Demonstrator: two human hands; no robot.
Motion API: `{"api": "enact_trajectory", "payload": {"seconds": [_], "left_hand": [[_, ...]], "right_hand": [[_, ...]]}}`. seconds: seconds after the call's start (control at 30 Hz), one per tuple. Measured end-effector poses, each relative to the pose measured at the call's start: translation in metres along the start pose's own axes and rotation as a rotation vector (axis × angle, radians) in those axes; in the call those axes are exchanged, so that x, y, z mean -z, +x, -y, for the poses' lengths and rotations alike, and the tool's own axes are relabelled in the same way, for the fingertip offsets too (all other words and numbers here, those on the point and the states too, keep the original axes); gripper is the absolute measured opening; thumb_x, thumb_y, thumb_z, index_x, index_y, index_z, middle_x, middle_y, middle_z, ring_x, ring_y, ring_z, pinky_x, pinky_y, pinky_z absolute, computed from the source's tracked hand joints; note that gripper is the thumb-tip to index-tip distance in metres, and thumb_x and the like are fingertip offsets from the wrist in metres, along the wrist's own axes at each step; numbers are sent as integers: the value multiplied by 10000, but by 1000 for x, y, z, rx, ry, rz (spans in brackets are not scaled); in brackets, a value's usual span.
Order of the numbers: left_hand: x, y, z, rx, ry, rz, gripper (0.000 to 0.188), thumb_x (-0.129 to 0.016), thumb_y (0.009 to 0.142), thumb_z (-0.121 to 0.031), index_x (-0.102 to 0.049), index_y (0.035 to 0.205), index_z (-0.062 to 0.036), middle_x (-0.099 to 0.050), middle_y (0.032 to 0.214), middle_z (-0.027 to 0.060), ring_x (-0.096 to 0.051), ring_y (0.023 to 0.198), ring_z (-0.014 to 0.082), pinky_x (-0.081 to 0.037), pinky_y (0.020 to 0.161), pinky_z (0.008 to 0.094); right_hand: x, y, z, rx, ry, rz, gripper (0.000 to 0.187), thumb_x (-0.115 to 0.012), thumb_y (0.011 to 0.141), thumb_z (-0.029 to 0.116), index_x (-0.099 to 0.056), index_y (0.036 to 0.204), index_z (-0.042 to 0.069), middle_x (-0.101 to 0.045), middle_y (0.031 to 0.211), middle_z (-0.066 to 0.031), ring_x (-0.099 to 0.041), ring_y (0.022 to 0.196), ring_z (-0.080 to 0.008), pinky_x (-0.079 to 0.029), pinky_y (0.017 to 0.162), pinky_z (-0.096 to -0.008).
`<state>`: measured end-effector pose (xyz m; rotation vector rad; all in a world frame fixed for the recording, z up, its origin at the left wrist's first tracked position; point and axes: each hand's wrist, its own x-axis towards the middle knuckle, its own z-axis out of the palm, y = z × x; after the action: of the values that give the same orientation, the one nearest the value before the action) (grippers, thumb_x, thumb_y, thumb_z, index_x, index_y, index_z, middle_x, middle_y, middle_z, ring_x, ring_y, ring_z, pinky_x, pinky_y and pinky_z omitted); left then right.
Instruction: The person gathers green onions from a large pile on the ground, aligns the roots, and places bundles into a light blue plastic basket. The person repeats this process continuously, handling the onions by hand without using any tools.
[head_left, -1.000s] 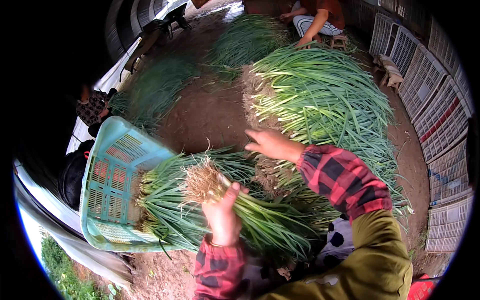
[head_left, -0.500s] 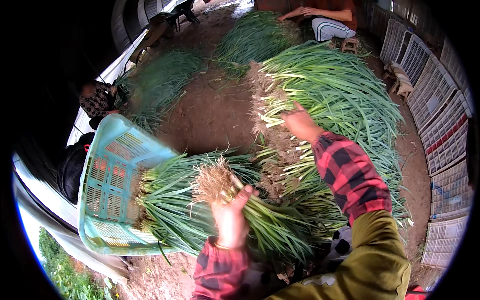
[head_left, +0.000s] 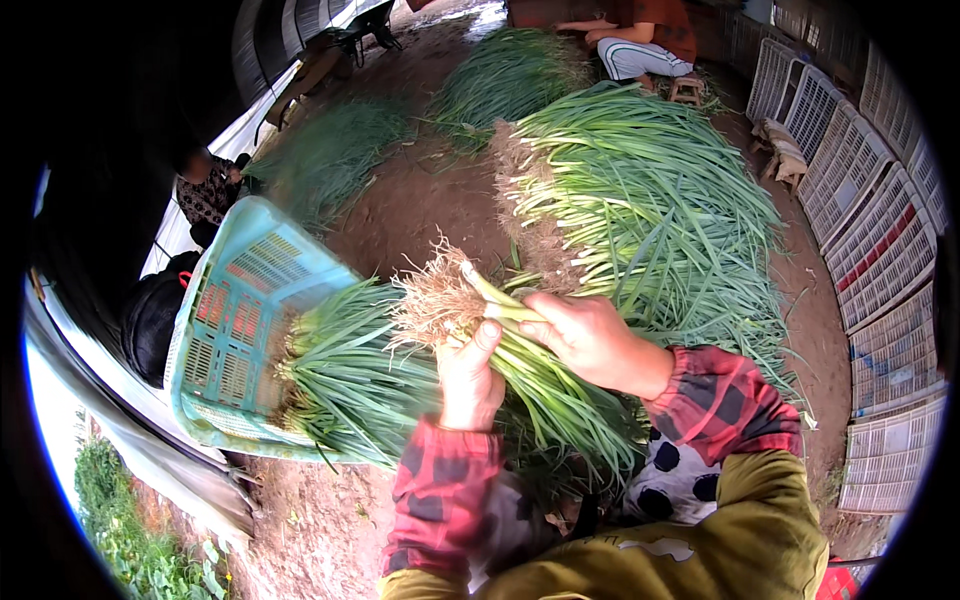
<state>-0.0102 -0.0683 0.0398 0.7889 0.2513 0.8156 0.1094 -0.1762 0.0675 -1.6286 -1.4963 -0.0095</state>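
My left hand (head_left: pixel 470 385) grips a bunch of green onions (head_left: pixel 535 385), its thumb across the stems just below the shaggy tan roots. The leaves trail down to the right. My right hand (head_left: pixel 605 345) pinches more green onion stalks (head_left: pixel 490 291) and lays them against the top of that bunch, root ends toward the left. Left of my hands, a turquoise plastic crate (head_left: pixel 187 405) lies on its side with green onions (head_left: pixel 350 365) in it, roots inward and leaves spilling out. A large heap of green onions (head_left: pixel 650 200) spreads beyond my right hand.
Two more heaps (head_left: pixel 510 80) (head_left: pixel 345 150) lie farther off on the dirt floor (head_left: pixel 430 215). One person (head_left: pixel 655 40) sits by the far heap, another (head_left: pixel 205 190) at the left. White plastic crates (head_left: pixel 870 230) line the right side, near a small stool (head_left: pixel 780 150).
My right hand has come back from the large heap with stalks and now meets the bunch in my left hand. The left hand still holds the bunch, slightly higher in view.
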Motion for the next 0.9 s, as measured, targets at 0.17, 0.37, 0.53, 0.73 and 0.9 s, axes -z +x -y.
{"api": "enact_trajectory", "payload": {"seconds": [0.17, 0.37, 0.53, 0.73, 0.9], "left_hand": [[-4, -16, 6, -21, -25, 20, 513, -756, 775, -47, -524, 1233, -36, -629, 1106, 66, -591, 1005, 194, -448, 936, 329], [7, -20, -9, 131, 54, 37, 424, -741, 752, -108, -585, 1131, -1, -636, 1056, 91, -581, 1027, 232, -429, 967, 364], [9, -19, -17, 169, 19, 116, 457, -728, 749, -20, -557, 1172, 6, -640, 1044, 107, -618, 949, 236, -508, 867, 371], [11, -22, 0, 191, -73, 246, 729, -751, 745, -43, -390, 1377, -72, -532, 1271, 79, -522, 1156, 239, -449, 981, 395], [14, -20, -1, 183, -86, 254, 729, -756, 753, -52, -388, 1382, -74, -530, 1284, 82, -525, 1158, 229, -440, 996, 379]], "right_hand": [[-11, -18, 21, 52, -421, 14, 192, -529, 805, 86, -491, 961, -19, -595, 772, -137, -622, 697, -296, -512, 586, -380], [-17, -33, 40, 167, -497, 29, 466, -530, 821, 104, -467, 1239, -90, -612, 804, -142, -620, 691, -265, -514, 584, -358], [25, -13, 38, 69, -131, -69, 356, -675, 837, 242, -629, 1130, 44, -671, 893, -109, -655, 771, -274, -524, 667, -356], [1, 5, 2, 158, 557, 105, 571, -674, 832, 194, -492, 1361, 83, -430, 1436, -125, -385, 1347, -296, -362, 1074, -361], [-4, 0, 2, 337, -11, 0, 584, -615, 860, 283, -448, 1400, 140, -457, 1424, -75, -347, 1371, -275, -275, 1124, -459]]}}
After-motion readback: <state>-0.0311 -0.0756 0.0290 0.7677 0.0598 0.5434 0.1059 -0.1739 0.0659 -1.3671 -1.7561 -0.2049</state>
